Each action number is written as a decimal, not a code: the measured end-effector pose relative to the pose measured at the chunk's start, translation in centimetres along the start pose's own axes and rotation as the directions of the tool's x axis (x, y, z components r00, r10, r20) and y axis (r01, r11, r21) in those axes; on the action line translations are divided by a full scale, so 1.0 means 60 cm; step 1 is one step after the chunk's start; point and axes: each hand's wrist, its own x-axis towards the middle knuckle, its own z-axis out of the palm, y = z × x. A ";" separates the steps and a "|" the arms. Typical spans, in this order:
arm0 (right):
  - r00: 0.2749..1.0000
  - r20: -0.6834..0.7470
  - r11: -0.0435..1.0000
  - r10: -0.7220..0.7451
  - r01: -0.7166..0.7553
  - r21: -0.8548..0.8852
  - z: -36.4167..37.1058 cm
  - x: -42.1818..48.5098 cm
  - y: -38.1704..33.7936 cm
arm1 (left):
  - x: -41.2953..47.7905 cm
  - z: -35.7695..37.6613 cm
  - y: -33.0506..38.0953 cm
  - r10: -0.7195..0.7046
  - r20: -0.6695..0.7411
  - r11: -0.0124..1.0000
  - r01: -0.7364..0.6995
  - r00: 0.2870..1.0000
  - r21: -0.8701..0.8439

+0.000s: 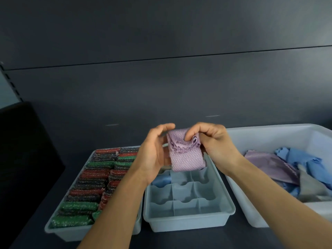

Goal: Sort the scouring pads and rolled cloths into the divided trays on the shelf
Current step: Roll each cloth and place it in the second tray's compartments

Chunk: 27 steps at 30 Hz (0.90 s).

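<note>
Currently both hands meet in the air above the far end of the divided tray (188, 224), with one purple cloth (186, 159) between them; the cloth is partly rolled or folded, its waffle texture facing the camera and its scalloped edges bunched near the top.

Left hand (154, 151): palm turned toward the cloth, fingers curled round its left side, so it has hold of the cloth; the tips behind the fabric are hidden.

Right hand (215, 144): fingers (206, 129) bent, pinching the upper right edge of the same cloth.

The divided tray sits mid-shelf; most compartments in view hold nothing; one on the left side holds what looks like a blue rolled cloth (161, 180), though a forearm partly covers it.

The left tray (59, 232) stands just beside the divided tray; it is packed with scouring pads (86, 191) in two rows, green, red and dark, with a glittery sheen.

The large bin (269, 137) stands to the right, near the divided tray but apart from it; loose cloths lie heaped inside it, purple (269, 166), blue (301, 159) and grey (309, 189).

All three containers rest on the dark shelf (233, 239); a dark panel (161, 87) runs behind.
</note>
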 end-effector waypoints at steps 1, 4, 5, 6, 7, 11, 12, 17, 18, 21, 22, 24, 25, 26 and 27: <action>1.000 0.001 0.998 -0.027 0.027 -0.060 0.001 0.001 0.000 | -0.002 0.001 0.000 -0.061 0.036 0.996 0.059 0.997 0.067; 0.998 -0.018 0.992 -0.056 0.054 -0.116 0.004 -0.003 -0.003 | -0.006 -0.002 -0.002 -0.061 0.050 0.970 0.047 0.997 0.239; 0.999 -0.039 0.996 -0.033 0.030 -0.087 0.005 -0.003 -0.002 | -0.006 -0.004 -0.002 -0.033 0.012 0.969 0.029 0.999 0.244; 0.999 -0.052 1.000 0.009 -0.010 -0.024 0.006 -0.004 0.000 | -0.006 -0.009 -0.003 0.002 -0.017 0.967 0.003 1.000 0.255; 0.996 -0.057 0.996 0.070 -0.067 0.059 0.007 -0.005 0.003 | -0.006 -0.013 -0.003 0.039 -0.033 0.959 -0.028 0.999 0.283; 0.964 0.089 0.966 0.252 -0.256 0.027 0.007 -0.012 0.011 | -0.009 -0.022 -0.013 0.196 -0.021 0.893 -0.169 0.980 0.418; 0.963 0.113 0.969 0.244 -0.247 0.020 0.010 -0.015 0.010 | -0.010 -0.024 -0.016 0.225 -0.005 0.882 -0.202 0.974 0.425; 0.941 0.182 0.859 0.287 -0.336 0.385 0.012 -0.015 0.020 | -0.011 -0.041 -0.025 0.195 0.011 0.960 -0.193 0.981 0.202; 0.931 0.199 0.830 0.305 -0.362 0.424 0.013 -0.013 0.023 | -0.011 -0.044 -0.027 0.166 0.019 0.976 -0.167 0.986 0.139; 0.905 0.263 0.799 0.334 -0.420 0.430 0.013 -0.010 0.033 | -0.008 -0.056 -0.031 0.044 0.039 0.999 -0.043 0.998 -0.013; 0.893 0.280 0.801 0.353 -0.443 0.402 0.010 -0.008 0.037 | -0.004 -0.060 -0.031 -0.005 0.051 0.999 0.007 0.999 -0.043; 0.876 0.284 0.838 0.391 -0.466 0.284 0.005 -0.005 0.041 | 0.002 -0.070 -0.032 -0.075 0.099 0.997 0.076 0.992 -0.013; 0.879 0.267 0.874 0.395 -0.449 0.186 0.004 -0.003 0.043 | 0.008 -0.075 -0.035 -0.088 0.114 0.993 0.078 0.990 0.084; 0.893 0.233 0.909 0.386 -0.411 0.067 0.003 -0.001 0.048 | 0.014 -0.080 -0.039 -0.086 0.116 0.975 0.060 0.989 0.216; 0.908 0.198 0.928 0.370 -0.370 -0.038 0.002 0.002 0.052 | 0.021 -0.083 -0.043 -0.077 0.111 0.942 0.035 0.991 0.335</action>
